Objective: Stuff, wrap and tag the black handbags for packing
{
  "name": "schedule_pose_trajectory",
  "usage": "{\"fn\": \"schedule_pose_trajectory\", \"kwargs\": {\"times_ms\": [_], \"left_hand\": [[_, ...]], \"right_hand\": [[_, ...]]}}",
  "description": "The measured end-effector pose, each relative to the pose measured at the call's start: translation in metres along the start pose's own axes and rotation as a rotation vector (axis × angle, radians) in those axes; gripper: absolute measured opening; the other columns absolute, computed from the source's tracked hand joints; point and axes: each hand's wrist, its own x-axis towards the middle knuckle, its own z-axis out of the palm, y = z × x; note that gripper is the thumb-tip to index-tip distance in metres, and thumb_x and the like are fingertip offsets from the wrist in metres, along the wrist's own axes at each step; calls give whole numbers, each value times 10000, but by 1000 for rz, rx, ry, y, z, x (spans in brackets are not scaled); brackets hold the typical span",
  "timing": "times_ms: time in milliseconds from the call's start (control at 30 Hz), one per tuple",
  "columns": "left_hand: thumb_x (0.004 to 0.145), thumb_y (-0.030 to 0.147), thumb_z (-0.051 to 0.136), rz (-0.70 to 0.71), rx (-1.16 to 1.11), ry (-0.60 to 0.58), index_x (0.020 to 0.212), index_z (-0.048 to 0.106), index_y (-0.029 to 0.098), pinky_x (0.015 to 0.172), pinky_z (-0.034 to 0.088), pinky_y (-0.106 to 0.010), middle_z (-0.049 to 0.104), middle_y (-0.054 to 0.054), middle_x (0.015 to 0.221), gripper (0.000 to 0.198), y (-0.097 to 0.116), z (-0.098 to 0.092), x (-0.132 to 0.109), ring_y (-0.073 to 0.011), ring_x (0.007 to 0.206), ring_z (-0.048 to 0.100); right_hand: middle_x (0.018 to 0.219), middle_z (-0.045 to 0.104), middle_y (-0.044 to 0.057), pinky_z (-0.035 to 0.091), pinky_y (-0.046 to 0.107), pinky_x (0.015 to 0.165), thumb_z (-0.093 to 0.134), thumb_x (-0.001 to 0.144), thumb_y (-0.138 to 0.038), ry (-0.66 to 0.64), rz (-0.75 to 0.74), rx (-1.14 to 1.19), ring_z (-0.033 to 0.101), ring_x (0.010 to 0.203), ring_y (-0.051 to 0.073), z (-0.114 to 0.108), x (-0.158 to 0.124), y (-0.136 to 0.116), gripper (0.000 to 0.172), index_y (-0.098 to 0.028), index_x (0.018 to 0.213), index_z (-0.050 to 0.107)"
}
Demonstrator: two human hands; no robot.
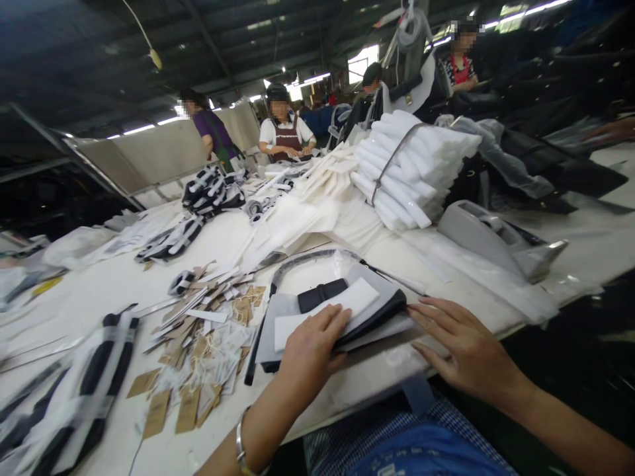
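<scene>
A black handbag (391,303) lies flat at the table's near edge, its handle (297,260) looped out on the far side. Pale sheet material partly covers it, and a black strap piece (322,295) shows on top. Across the bag lies a white foam strip (356,301). My left hand (317,337) rests on the strip and the bag's near side, fingers laid over them and thumb by the near edge. At the bag's right end is my right hand (459,340), open, fingers stretched out and fingertips at the bag's edge.
Brown and white tags (188,403) with strings are heaped left of the bag. Wrapped black straps (99,383) lie farther left. A tied bundle of white foam (397,172) and a grey tape dispenser (489,238) stand behind and right. Several people work beyond the table.
</scene>
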Motion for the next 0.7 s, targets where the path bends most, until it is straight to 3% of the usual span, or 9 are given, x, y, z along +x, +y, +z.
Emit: {"fn": "schedule_pose_trajectory", "kwargs": {"times_ms": [67, 200, 333, 533, 633, 700], "left_hand": [[756, 151, 788, 13, 14, 12, 1458, 431, 269, 1062, 497, -443, 498, -61, 1505, 796, 0, 1, 0, -279, 1329, 520], [725, 203, 850, 16, 23, 17, 1461, 419, 269, 1065, 496, -456, 496, -66, 1507, 856, -2, -3, -1, -284, 1336, 514], [703, 324, 881, 8, 13, 17, 1457, 429, 281, 1062, 501, -441, 502, -67, 1502, 880, 1, -8, 0, -285, 1323, 527], [851, 244, 740, -25, 127, 51, 1450, 446, 222, 1068, 481, -538, 504, -116, 1494, 667, 14, 11, 1, -307, 1372, 479], [943, 156, 570, -39, 196, 115, 1468, 427, 218, 1084, 460, -558, 478, -96, 1517, 548, 18, 29, -4, -286, 1411, 432], [959, 96, 481, -45, 227, 164, 1481, 415, 224, 1105, 441, -547, 459, -74, 1533, 542, 19, 39, -7, -268, 1430, 405]], "right_hand": [[1281, 652, 125, 459, 484, 1007, 629, 938, -341, -44, -18, -16, 556, 1214, 322, -6, 4, -2, 417, -131, 1298, 612], [1056, 715, 99, 479, 405, 890, 568, 973, -237, -9, -51, -31, 622, 1041, 270, -6, 14, -4, 191, -156, 1085, 700], [1034, 715, 91, 473, 398, 886, 595, 956, -181, 65, -89, -32, 632, 994, 258, 2, 18, -2, 163, -158, 1091, 683], [848, 698, 52, 524, 329, 783, 613, 926, -130, 161, 34, 52, 656, 791, 203, 28, 18, -1, 116, -202, 896, 699], [920, 718, 54, 556, 282, 781, 586, 937, -112, 131, 13, 165, 685, 832, 187, 23, 14, 3, 178, -208, 1009, 717], [1032, 733, 57, 563, 287, 863, 568, 938, -90, 85, -62, 246, 696, 945, 195, 11, 15, 6, 283, -218, 1154, 697]]}}
